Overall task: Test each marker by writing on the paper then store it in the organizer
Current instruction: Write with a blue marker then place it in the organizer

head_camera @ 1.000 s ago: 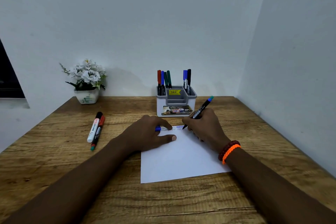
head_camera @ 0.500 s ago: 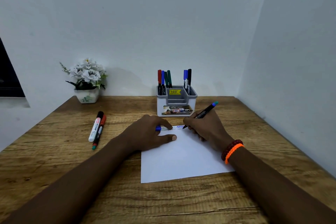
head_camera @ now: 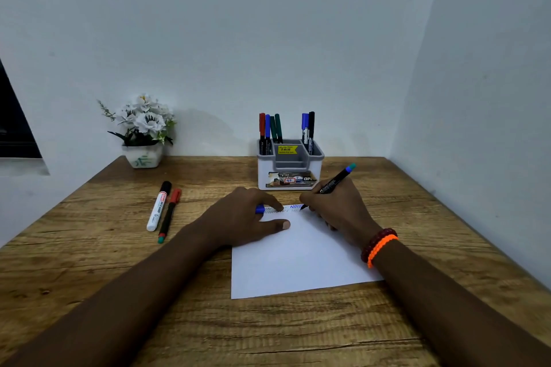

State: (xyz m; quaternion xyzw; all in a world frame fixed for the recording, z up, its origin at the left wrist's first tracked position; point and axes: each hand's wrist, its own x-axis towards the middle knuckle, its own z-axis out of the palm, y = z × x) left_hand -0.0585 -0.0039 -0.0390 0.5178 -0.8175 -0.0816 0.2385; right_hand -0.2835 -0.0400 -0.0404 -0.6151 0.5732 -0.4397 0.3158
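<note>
A white sheet of paper (head_camera: 298,262) lies on the wooden desk (head_camera: 89,262). My right hand (head_camera: 337,208) grips a black marker with a blue end (head_camera: 335,180), tip down on the paper's far edge beside blue zigzag lines (head_camera: 295,206). My left hand (head_camera: 247,217) rests on the paper's far left corner, thumb flat on the sheet. Its fingers curl over a small blue cap (head_camera: 260,209). The grey and white organizer (head_camera: 289,182) stands just behind the paper and holds several upright markers (head_camera: 269,128).
A white marker with a black cap (head_camera: 158,208) and a black marker with a red cap (head_camera: 168,216) lie side by side left of the paper. A potted white flower (head_camera: 143,134) sits at the back left. Walls close the back and right.
The marker in my right hand has tilted lower toward the right while its tip stays on the paper. My left hand has not moved.
</note>
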